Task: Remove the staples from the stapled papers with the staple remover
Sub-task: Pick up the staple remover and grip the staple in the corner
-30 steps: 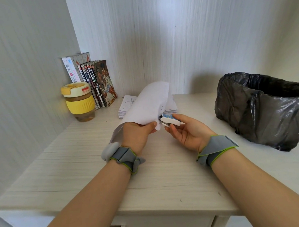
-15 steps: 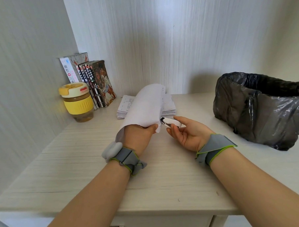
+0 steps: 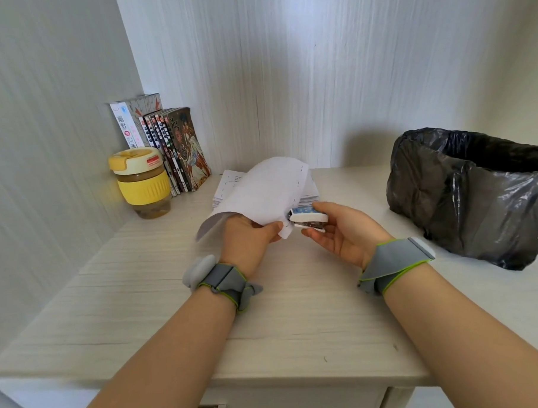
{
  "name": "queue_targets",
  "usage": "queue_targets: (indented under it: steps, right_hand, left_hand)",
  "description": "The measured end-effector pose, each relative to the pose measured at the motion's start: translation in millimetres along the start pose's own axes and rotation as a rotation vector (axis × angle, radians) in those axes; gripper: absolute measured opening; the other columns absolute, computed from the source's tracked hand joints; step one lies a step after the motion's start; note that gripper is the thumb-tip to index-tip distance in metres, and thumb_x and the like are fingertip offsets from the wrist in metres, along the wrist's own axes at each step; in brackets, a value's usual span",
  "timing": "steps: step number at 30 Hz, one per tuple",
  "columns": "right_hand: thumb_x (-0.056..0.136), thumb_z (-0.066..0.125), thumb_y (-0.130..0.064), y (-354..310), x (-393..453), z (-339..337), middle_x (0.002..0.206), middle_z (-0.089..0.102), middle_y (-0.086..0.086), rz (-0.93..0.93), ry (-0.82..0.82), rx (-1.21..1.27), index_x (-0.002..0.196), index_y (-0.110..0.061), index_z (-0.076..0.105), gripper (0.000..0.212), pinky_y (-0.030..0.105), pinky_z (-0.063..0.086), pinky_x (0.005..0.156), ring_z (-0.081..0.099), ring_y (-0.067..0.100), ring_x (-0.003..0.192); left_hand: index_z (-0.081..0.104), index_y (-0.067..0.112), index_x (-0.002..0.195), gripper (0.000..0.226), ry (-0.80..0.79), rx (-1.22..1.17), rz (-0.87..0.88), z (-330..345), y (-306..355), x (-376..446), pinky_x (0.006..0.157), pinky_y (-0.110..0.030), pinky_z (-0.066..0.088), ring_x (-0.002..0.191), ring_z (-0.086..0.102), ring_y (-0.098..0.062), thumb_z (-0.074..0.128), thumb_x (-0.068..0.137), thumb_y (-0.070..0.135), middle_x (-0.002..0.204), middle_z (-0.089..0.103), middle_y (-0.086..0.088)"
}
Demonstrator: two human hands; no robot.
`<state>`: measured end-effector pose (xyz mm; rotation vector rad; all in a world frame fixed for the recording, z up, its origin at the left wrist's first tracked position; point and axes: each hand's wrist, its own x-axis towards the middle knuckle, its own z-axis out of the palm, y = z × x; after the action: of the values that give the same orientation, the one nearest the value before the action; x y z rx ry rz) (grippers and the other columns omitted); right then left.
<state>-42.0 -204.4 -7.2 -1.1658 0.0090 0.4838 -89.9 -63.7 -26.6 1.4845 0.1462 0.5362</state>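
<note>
Now the staple remover point(image 3: 308, 219) shows its blue dotted top again; half a second ago only a plain white side showed. It sits at the right edge of the stapled papers point(image 3: 267, 193), with its metal tip touching the bottom corner of the sheets. The right hand point(image 3: 344, 231) holds the staple remover, with the fingers on top and the thumb under it. The left hand point(image 3: 247, 238) grips the stapled papers at the bottom and holds them up above the bench point(image 3: 297, 310), bent into a curve. A row of small marks runs down the right edge of the top sheet. A flat stack of papers point(image 3: 230, 187) lies on the bench behind, with print too small to read. Some books point(image 3: 169, 146) stand in the corner; the writing on their spines is not in English letters. A yellow cup point(image 3: 142, 181) with a small red label stands beside them. A black bin bag point(image 3: 477, 194) sits on the right. Both wrists wear grey bands point(image 3: 393, 264).
</note>
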Motion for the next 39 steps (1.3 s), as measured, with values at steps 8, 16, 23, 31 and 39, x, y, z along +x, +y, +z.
queue_targets:
  steps: [8, 16, 23, 31, 39]
  right_hand:
    - [0.093, 0.048, -0.011, 1.3, -2.0, 2.4, 0.082, 0.061, 0.013, 0.055, -0.092, 0.102, 0.087, 0.000, 0.058, 0.016, 0.023, 0.056, 0.051, 0.064, 0.021, 0.063]
    - [0.093, 0.047, -0.013, 1.9, -3.1, 4.8, 0.080, 0.060, 0.013, 0.099, -0.092, 0.085, 0.086, 0.000, 0.058, 0.018, 0.022, 0.055, 0.049, 0.065, 0.020, 0.055]
    - [0.093, 0.049, -0.019, 3.8, -0.1, 2.8, 0.073, 0.052, 0.014, 0.157, 0.005, 0.123, 0.081, 0.002, 0.054, 0.024, 0.015, 0.046, 0.033, 0.058, 0.016, 0.034]
    - [0.092, 0.052, -0.028, 3.2, 1.8, -1.6, 0.042, 0.056, 0.015, 0.236, 0.029, 0.137, 0.074, 0.004, 0.049, 0.036, 0.014, 0.043, 0.030, 0.051, 0.010, 0.027]
    - [0.090, 0.053, -0.037, 1.7, 1.7, -4.0, 0.038, 0.054, 0.011, 0.260, 0.030, 0.105, 0.070, 0.001, 0.049, 0.043, 0.013, 0.040, 0.028, 0.048, 0.006, 0.025]
  left_hand:
    - [0.067, 0.016, 0.079, 0.024, -0.021, 0.089, 0.009, 0.5, 0.5, -1.6, 0.071, -0.030, 0.059, 0.071, 0.064, -0.015, 0.069, 0.071, -0.007, 0.078, 0.067, 0.000]
    - [0.064, 0.017, 0.075, 0.027, 0.095, 0.189, 0.057, 1.9, -1.0, 0.6, 0.079, -0.030, 0.052, 0.075, 0.063, -0.015, 0.075, 0.064, -0.005, 0.082, 0.067, 0.000]
    - [0.058, 0.010, 0.059, 0.022, 0.128, 0.349, -0.007, 3.2, -2.8, 0.8, 0.066, -0.021, 0.044, 0.069, 0.054, -0.018, 0.078, 0.065, 0.005, 0.063, 0.057, -0.002]
    - [0.065, -0.002, 0.089, 0.028, 0.089, 0.363, 0.035, 5.5, -1.3, -0.8, 0.083, -0.026, 0.045, 0.087, 0.056, -0.017, 0.079, 0.065, 0.004, 0.089, 0.060, -0.004]
    - [0.062, -0.005, 0.102, 0.042, 0.085, 0.348, 0.080, 5.7, -1.3, -1.5, 0.083, -0.022, 0.041, 0.090, 0.054, -0.014, 0.079, 0.064, 0.003, 0.095, 0.057, 0.000]
